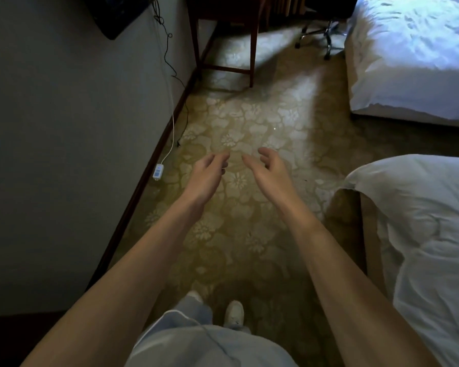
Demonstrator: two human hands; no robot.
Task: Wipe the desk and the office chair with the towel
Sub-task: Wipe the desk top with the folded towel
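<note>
Both arms are held out ahead over the patterned carpet (249,120). The left hand (210,173) and the right hand (269,170) are close together but apart. Each is released, with loosely curled fingers, and nothing is grasped.

The surface (253,56) is found at the far end against the wall (64,128); only its dark wooden legs and a low rail can be seen. The office chair (327,33) is placed just to its right, and only its chrome base with castors is shown, close to the corner of the far bed (408,62).

The way between the hands and the surface is bounded on the right by two white-covered beds. The near bed (421,234) is pushed in beside the right forearm, and a gap of carpet is left between the two. Along the left skirting a black cable (167,51) is hung down the wall and a white cable is trailed to a small white box (158,172) on the floor. A dark screen (117,14) is mounted high on the wall. Below, light trousers (196,340) and a white shoe (234,313) are seen.
</note>
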